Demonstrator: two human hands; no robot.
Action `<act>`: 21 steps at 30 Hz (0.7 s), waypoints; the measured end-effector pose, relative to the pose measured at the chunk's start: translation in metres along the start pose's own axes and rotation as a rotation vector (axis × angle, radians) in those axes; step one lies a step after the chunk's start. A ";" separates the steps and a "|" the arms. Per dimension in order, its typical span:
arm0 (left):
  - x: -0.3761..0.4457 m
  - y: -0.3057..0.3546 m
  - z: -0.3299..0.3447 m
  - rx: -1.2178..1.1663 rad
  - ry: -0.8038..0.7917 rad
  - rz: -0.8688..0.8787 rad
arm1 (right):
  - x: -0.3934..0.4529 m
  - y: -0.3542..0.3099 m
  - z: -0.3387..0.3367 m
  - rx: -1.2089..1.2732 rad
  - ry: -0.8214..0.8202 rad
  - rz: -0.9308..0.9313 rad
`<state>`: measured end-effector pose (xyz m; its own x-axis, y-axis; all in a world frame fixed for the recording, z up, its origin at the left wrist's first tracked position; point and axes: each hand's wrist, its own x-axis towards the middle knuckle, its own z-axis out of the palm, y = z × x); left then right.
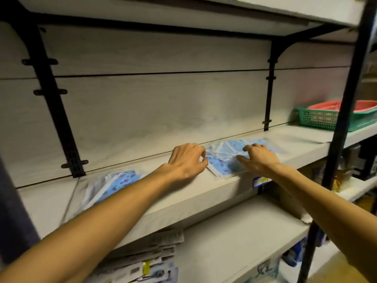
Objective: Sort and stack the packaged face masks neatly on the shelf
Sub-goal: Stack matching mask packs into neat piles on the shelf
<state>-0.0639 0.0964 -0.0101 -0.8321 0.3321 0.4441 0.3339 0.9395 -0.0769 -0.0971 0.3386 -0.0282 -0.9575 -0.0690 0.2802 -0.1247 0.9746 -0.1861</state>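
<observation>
Head view: both bare arms reach onto the pale grey wooden shelf [183, 193]. Left hand [186, 160] fingers curled, thumb and fingertips pinching the left edge of the clear-wrapped pile of blue patterned face masks [226, 158] lying mid-shelf near the front edge. Right hand [259, 157] lies flat on the same pile, fingers spread and only lightly bent, pressing down, gripping nothing. Second clear-wrapped blue patterned mask pack [110, 184] lies further left on the same shelf, partly behind the left forearm. Green plastic mesh basket [318, 117] with a red one nested inside, far right. Printed packs stacked [146, 260] on the lower shelf.
</observation>
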 end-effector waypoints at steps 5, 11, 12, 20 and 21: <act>0.056 0.030 0.028 -0.025 0.003 -0.068 | 0.047 0.052 0.002 0.076 0.032 -0.017; 0.118 0.055 0.061 0.017 -0.086 -0.228 | 0.106 0.111 0.012 0.190 0.007 -0.177; 0.126 0.057 0.064 0.028 -0.121 -0.266 | 0.114 0.119 0.014 0.204 -0.004 -0.192; 0.179 0.064 0.080 0.078 -0.311 -0.476 | 0.172 0.145 0.019 0.280 -0.095 -0.228; 0.183 0.063 0.081 0.084 -0.336 -0.496 | 0.178 0.144 0.019 0.278 -0.116 -0.235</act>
<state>-0.2308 0.2232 -0.0063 -0.9786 -0.1515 0.1393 -0.1543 0.9880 -0.0091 -0.2906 0.4628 -0.0229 -0.9155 -0.3226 0.2405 -0.3948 0.8355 -0.3822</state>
